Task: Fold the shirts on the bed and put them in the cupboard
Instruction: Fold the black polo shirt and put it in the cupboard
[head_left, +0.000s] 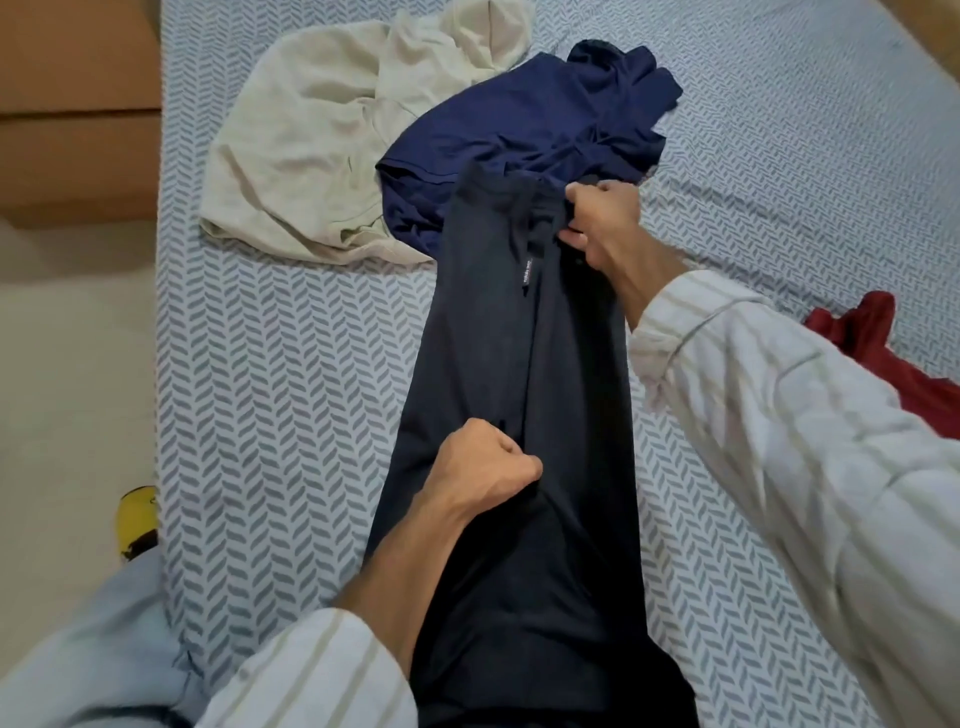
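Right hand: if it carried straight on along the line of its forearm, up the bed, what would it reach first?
Most likely the navy blue shirt, crumpled just beyond the right hand, which grips the top edge of the dark shirt. Depth is uncertain, so the hand might pass above it.

A yellow object (137, 521) lies on the pale floor (72, 405) beside brown wooden furniture (78, 104).

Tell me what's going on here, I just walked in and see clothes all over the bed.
A person is folding a dark shirt on the bed. The right hand pinches its far end, the left hand grips its middle. A cream garment, a navy shirt and a red garment lie unfolded.
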